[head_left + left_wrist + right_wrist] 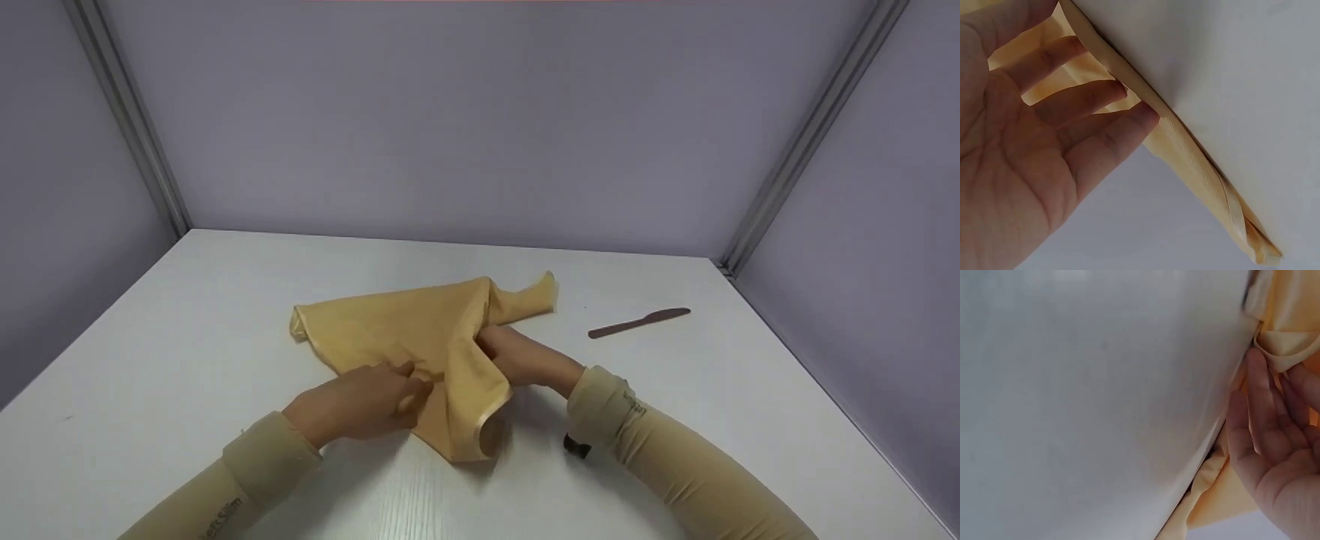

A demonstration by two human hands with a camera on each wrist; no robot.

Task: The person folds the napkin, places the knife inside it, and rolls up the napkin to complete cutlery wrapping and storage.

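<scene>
beige sleeves (255,465); ribbed cuffs, small lettering

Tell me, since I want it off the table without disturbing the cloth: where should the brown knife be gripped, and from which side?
Probably by the narrow handle end of the knife, which points toward the yellow cloth. It lies flat on the white table, apart from the cloth and both hands, so pinching its long edges from above should work; the right hand is nearer.
</scene>
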